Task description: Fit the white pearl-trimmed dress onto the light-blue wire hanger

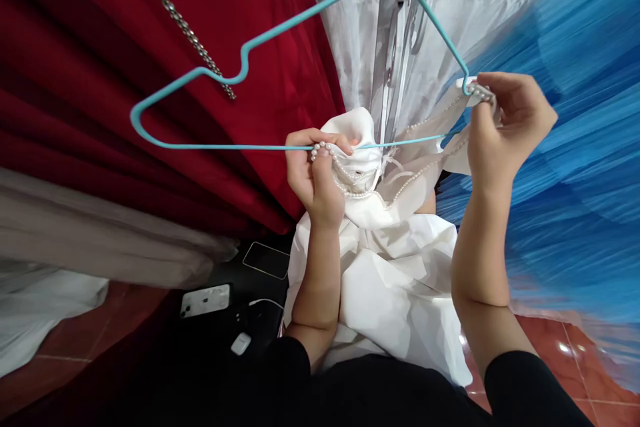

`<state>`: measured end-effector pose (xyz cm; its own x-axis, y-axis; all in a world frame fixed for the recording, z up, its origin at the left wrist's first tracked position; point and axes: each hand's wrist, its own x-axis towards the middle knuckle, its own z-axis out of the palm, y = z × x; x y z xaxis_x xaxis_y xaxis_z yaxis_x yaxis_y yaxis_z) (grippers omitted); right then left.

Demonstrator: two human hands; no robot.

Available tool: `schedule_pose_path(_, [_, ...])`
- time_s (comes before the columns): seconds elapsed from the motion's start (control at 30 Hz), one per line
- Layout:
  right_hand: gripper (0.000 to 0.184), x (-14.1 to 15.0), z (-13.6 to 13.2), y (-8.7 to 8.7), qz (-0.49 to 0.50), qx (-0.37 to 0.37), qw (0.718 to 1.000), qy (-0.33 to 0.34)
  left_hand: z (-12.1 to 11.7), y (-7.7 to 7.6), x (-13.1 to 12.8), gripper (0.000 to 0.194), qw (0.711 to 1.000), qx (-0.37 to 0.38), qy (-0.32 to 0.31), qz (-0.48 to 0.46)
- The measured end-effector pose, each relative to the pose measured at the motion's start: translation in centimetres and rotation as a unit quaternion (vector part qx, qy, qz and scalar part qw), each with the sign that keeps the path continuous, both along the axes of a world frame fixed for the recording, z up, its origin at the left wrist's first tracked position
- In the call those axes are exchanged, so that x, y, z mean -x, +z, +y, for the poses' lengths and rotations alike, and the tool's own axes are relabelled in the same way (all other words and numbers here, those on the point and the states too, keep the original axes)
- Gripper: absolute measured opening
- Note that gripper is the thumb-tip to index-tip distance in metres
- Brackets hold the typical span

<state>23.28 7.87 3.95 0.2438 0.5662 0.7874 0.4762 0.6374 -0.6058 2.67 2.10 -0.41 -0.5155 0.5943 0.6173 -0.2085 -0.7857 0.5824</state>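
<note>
A white satin dress with pearl-beaded straps hangs down over my lap. My left hand is closed, pinching one pearl strap against the bottom bar of a turquoise wire hanger. At the hanger's right shoulder notch my right hand is closed on the other pearl strap. The hanger hangs from above, its hook out of view. A sheer beaded neckline stretches between my two hands.
Dark red velvet fabric with a metal chain hangs at left, grey cloth below it. Blue tulle fills the right. White and silver garments hang behind. A phone, cable and charger lie on dark cloth over the red tile floor.
</note>
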Motion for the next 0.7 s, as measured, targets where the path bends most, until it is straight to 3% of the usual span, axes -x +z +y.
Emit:
schedule_pose_path(0.13, [0.044, -3.9, 1.7, 0.9, 0.067, -0.122, 0.990, -0.035, 0.4, -0.4, 0.6, 0.005, 1.000, -0.007, -0.025, 0.011])
schedule_pose_path(0.2, [0.043, -6.0, 1.5, 0.9, 0.102, -0.148, 0.983, -0.045, 0.5, -0.5, 0.6, 0.005, 0.999, -0.002, -0.036, 0.013])
schedule_pose_path(0.3, [0.039, -7.2, -0.4, -0.7, 0.154, -0.139, 0.977, -0.050, 0.4, -0.7, 0.2, 0.005, 0.998, 0.011, -0.058, 0.009])
schedule_pose_path(0.37, [0.029, -6.4, -2.3, -2.5, 0.177, -0.091, 0.978, -0.062, 0.4, -0.8, -0.2, 0.006, 0.997, 0.016, -0.072, 0.004])
schedule_pose_path(0.43, [0.012, -4.4, -4.4, -4.4, 0.178, 0.021, 0.984, -0.018, 0.4, -0.9, -0.5, 0.009, 0.996, 0.020, -0.081, 0.004])
schedule_pose_path(0.47, [0.010, -3.2, -5.3, -5.2, 0.175, 0.038, 0.984, -0.002, 0.5, -1.0, -0.6, 0.011, 0.996, 0.023, -0.085, 0.005])
schedule_pose_path(0.53, [0.012, -0.5, -6.4, -6.3, 0.150, 0.118, 0.976, 0.109, 0.5, -1.1, -0.6, 0.014, 0.995, 0.028, -0.093, 0.009])
schedule_pose_path(0.63, [0.039, 3.1, -6.4, -6.7, 0.167, 0.143, 0.937, 0.270, 0.5, -1.1, -0.5, 0.017, 0.995, 0.039, -0.094, 0.015])
schedule_pose_path(0.7, [0.056, 4.9, -5.8, -6.6, 0.192, 0.122, 0.920, 0.318, 0.3, -1.1, -0.3, 0.017, 0.995, 0.043, -0.092, 0.023])
